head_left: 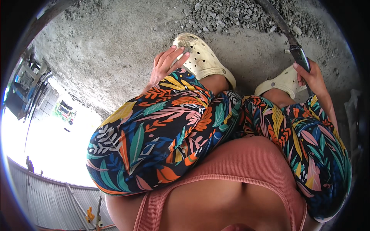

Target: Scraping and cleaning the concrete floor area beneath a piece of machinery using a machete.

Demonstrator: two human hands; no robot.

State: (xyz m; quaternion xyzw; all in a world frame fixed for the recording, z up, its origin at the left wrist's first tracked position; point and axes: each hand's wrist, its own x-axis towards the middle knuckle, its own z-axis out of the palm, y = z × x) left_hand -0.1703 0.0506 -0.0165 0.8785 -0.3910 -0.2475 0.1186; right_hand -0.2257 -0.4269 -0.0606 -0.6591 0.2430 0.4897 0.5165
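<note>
My left hand point(166, 65) reaches past my knee, its fingers stretched out and slightly apart over the front of a cream clog point(206, 57) on my foot. Beside the fingertips is a grey patch; I cannot tell whether it is dirt or a small stone. On the other side, my right hand point(315, 79) is closed round the black handle of a long, curved, dark tool point(283, 27). The tool runs up and away over the gravel, and its far end leaves the view. Behind this hand is the other cream clog point(275, 84), partly hidden.
Loose grey gravel point(227, 15) lies at the far side on rough concrete ground point(104, 46). My knees in patterned trousers point(154, 134) fill the middle. At the left are a blue and dark object point(19, 92) and a corrugated metal sheet point(50, 192).
</note>
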